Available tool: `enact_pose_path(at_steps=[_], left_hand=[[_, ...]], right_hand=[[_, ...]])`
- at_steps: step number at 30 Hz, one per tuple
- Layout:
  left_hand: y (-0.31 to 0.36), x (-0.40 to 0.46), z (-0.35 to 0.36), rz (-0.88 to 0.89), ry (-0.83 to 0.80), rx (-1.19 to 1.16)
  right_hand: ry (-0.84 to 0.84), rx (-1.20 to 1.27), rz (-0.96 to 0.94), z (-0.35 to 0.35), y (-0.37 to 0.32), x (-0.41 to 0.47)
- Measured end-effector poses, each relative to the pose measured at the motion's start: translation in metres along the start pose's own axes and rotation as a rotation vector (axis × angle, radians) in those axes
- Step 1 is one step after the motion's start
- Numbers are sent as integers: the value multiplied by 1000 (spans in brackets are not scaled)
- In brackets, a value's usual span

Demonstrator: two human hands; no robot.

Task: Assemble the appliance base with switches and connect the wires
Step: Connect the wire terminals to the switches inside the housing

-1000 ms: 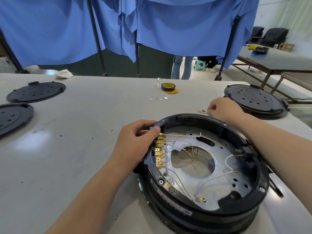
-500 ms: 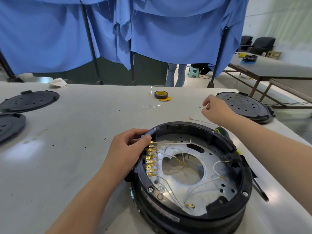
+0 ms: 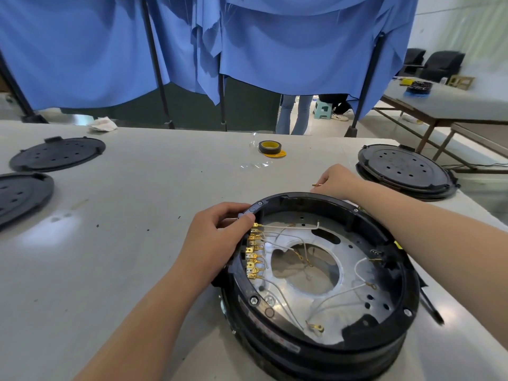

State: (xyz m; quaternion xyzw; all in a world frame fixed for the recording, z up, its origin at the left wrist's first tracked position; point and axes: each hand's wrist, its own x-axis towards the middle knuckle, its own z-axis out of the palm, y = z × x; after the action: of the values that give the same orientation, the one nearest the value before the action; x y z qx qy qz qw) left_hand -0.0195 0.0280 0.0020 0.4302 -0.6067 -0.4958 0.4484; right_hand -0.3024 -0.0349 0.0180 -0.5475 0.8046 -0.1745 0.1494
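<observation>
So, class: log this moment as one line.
left hand: grips base rim | right hand: pinches wire end | wire: not yet connected

A pale grey surface [image 3: 137,215] is seen carrying a round black appliance base [image 3: 316,350] at the near right. Two flat black perforated discs [image 3: 57,154] are laid at the far left, a third black round base [image 3: 406,171] at the far right, a black-and-yellow tape roll [image 3: 270,147] and a crumpled white cloth [image 3: 102,124] towards the back edge.

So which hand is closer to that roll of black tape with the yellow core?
Right. The right hand pinches a small brass-tipped wire just this side of the tape roll; the left hand grips the round black appliance base, farther off.
</observation>
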Motion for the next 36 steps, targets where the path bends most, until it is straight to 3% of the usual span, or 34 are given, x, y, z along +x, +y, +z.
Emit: enact_pose_path(at_steps=[8,16,20,26,36], left_hand=[[1,0,1,-6,7,-20],[2,0,2,-6,6,-15],[1,0,1,-3,-11,-22],[0,2,0,35,-17,-15],[-2,2,2,57,-14,38]], right_hand=[[-94,-32,58,-3,-7,-7],[-13,308,-21,-58,-53,-68],[-239,436,-127,-63,-75,-131],[-515,326,-149,-18,-89,-185],[-520,456,-44,3,-89,-192]])
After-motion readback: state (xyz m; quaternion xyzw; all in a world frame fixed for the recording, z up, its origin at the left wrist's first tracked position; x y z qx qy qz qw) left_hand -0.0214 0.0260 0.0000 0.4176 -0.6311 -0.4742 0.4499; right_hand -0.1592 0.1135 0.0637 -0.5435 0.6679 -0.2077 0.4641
